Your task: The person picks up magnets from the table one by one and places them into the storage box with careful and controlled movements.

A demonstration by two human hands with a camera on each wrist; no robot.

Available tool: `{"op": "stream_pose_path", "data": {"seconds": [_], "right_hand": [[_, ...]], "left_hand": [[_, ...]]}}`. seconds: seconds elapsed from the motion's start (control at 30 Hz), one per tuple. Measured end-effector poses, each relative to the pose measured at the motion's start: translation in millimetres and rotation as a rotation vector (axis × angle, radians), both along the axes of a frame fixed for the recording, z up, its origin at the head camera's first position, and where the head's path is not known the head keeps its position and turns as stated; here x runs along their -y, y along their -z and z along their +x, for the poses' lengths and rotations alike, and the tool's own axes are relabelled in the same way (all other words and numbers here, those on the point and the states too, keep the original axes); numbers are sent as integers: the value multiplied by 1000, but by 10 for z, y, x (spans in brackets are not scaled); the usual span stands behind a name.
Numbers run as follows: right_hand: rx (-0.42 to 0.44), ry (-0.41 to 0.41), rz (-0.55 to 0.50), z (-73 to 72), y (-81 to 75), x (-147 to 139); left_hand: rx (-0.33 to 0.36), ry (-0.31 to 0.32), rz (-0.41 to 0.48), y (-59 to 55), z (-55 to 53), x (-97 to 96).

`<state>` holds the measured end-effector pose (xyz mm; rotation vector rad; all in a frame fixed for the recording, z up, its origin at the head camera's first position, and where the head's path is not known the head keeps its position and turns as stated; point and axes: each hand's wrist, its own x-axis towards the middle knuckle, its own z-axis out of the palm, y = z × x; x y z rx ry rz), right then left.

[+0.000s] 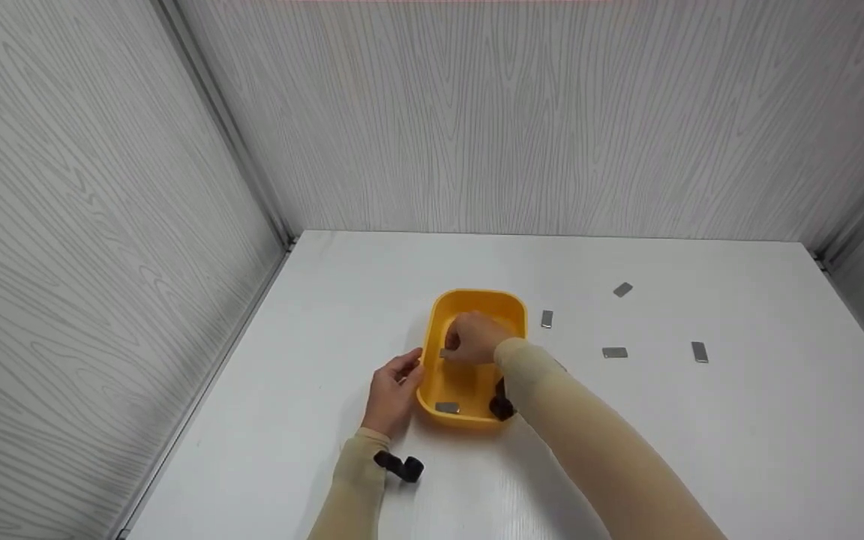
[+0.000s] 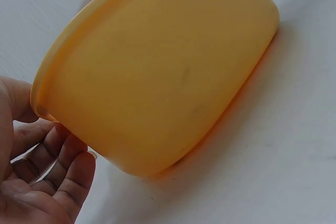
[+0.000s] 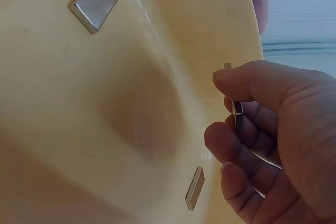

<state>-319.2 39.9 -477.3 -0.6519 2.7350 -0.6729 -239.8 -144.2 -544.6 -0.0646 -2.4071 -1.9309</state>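
My right hand [image 1: 475, 339] is inside a yellow plastic bin [image 1: 459, 422]. Its thumb and fingers pinch a small flat silver block [image 3: 238, 115], held edge-on near the bin's side wall in the right wrist view. Two similar blocks lie in the bin: one silver block [image 3: 98, 2] at upper left of that view, another block [image 3: 195, 188] just below the fingers. At the bin's left side, my left hand [image 1: 391, 394] holds the rim; in the left wrist view its thumb is at the rim and the other fingers curl beneath, against the outer wall.
Several more silver blocks lie scattered on the white table [image 1: 267, 390] right of the bin, including a near block [image 1: 547, 319], a far block [image 1: 622, 289] and a rightmost block [image 1: 700, 352]. Grey wood-grain panels [image 1: 537, 120] enclose the table's back and sides.
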Motion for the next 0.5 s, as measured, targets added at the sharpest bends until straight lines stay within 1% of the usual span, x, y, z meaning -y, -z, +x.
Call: {"op": "stream_pose_path", "data": {"seconds": [0.13,0.33,0.5], "right_hand": [[6,-3,-1,-19,15,3],[17,25,21,-55,-4,-42],[-30,-35,86,-119,24,-69]], "left_hand": [[3,-4,-1,13,-9,5],[11,1,-5,28,-12,1],[3,4,16,31,1,8]]}}
